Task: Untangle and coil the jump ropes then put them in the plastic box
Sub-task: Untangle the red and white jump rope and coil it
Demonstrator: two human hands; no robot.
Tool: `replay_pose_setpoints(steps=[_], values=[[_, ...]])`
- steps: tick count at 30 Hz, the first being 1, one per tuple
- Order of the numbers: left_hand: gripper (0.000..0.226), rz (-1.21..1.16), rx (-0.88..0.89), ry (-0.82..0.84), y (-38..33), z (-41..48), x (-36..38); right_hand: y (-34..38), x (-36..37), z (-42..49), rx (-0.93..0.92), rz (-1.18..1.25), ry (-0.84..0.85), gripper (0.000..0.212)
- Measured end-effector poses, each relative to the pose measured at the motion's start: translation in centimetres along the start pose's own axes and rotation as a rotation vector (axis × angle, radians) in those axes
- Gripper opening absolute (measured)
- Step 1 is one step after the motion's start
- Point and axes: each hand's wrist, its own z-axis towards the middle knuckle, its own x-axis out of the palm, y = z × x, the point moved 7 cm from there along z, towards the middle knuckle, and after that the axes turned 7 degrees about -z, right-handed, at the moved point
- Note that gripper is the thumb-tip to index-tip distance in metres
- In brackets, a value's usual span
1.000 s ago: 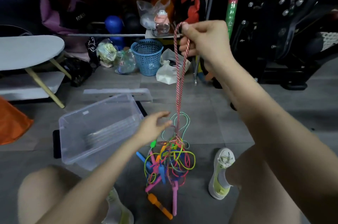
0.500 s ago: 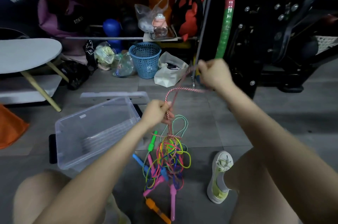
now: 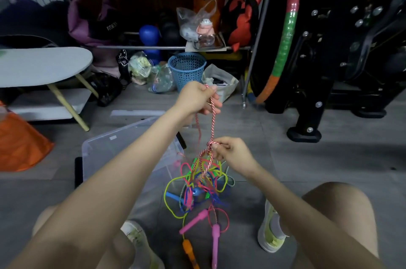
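Observation:
My left hand (image 3: 198, 97) grips the top loop of a red-and-white braided jump rope (image 3: 212, 123) and holds it up. Below it, my right hand (image 3: 230, 152) pinches the same rope at a knot just above the tangle. The tangle of jump ropes (image 3: 202, 183) hangs from the braided rope: yellow, pink, green and blue cords with pink handles (image 3: 215, 244), an orange handle (image 3: 188, 249) and a blue handle. The clear plastic box (image 3: 105, 154) lies open on the floor to the left, partly hidden behind my left forearm.
The box's clear lid (image 3: 136, 113) lies on the floor behind it. A blue mesh basket (image 3: 186, 71) and bags stand at the back. A low white table (image 3: 41, 66) is at left, an orange cone (image 3: 19, 143) beside it, black gym equipment (image 3: 329, 71) at right. My shoes flank the tangle.
My left hand rose and took over the top of the braided rope. My right hand dropped from up high to the knot just above the tangle.

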Motion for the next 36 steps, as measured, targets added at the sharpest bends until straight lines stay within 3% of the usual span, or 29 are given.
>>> replay_pose_setpoints(steps=[5,7,9,12,15,18,23,25,27,33,36], values=[[0.034,0.054,-0.102,-0.011,2.0,0.7,-0.7,0.5,-1.1,-1.6,0.039,0.168,0.006,0.026],[0.048,0.404,-0.144,0.059,4.0,0.4,-0.6,0.6,-1.9,-2.0,0.089,0.254,-0.034,0.026],[0.055,0.699,-0.054,0.089,5.6,-0.6,-0.1,0.7,-2.6,-2.1,0.122,0.312,-0.063,0.030],[0.032,0.559,0.175,0.178,6.3,-3.7,2.3,1.2,-3.3,-2.4,0.162,0.360,-0.081,0.028],[0.017,0.340,0.209,0.106,6.7,-5.2,2.9,1.3,-3.6,-2.7,0.218,0.398,-0.082,0.025],[0.014,0.276,0.217,0.086,7.1,-5.2,3.3,1.2,-4.2,-3.1,0.238,0.400,-0.070,0.028],[0.017,0.532,0.410,0.107,7.0,-5.7,4.7,1.2,-4.9,-3.6,0.252,0.378,-0.075,0.028],[0.016,0.608,0.388,0.082,7.5,-5.3,4.1,0.8,-5.9,-3.7,0.255,0.365,-0.161,0.028],[0.011,0.507,0.278,-0.001,8.4,-4.7,2.2,0.0,-7.0,-3.7,0.274,0.355,-0.246,0.028],[0.030,-0.297,-0.096,-0.233,8.6,-4.4,1.1,-2.8,-7.8,-3.6,0.286,0.157,-0.371,0.043],[0.029,-0.351,-0.195,-0.237,8.4,-3.9,0.0,-4.9,-9.1,-4.3,0.326,-0.010,-0.427,0.045]])
